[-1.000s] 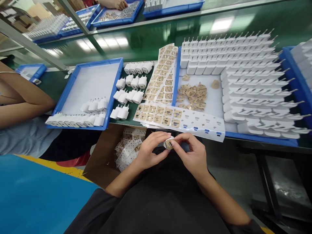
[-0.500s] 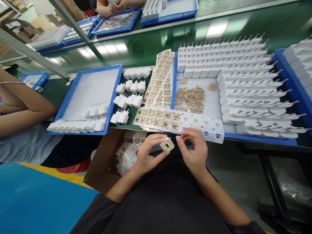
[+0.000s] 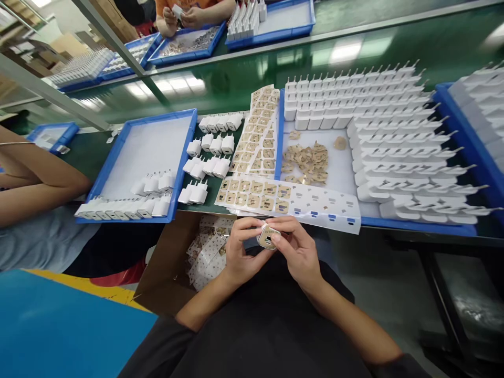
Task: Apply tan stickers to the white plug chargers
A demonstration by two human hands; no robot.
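Note:
A white plug adapter (image 3: pixel 268 237) with a tan sticker on its end face is held in front of my body, just below the bench edge. My left hand (image 3: pixel 244 251) grips it from the left between thumb and fingers. From the right, my right hand (image 3: pixel 298 252) is closed on the same adapter, its thumb on the sticker face and its fingers at the top edge. Just beyond my hands lies a sticker sheet (image 3: pixel 255 195), tan stickers on its left part and bare backing on its right.
A blue tray (image 3: pixel 280 131) at the right holds rows of white adapters and a tan sticker pile (image 3: pixel 305 161). Another blue tray (image 3: pixel 147 149) and loose adapters (image 3: pixel 212 144) lie left. Below is a cardboard box (image 3: pixel 163 273). People sit at the left and across the bench.
My right hand has moved left onto the adapter and its thumb now touches the sticker face. My left hand still holds the adapter. The view has shifted slightly.

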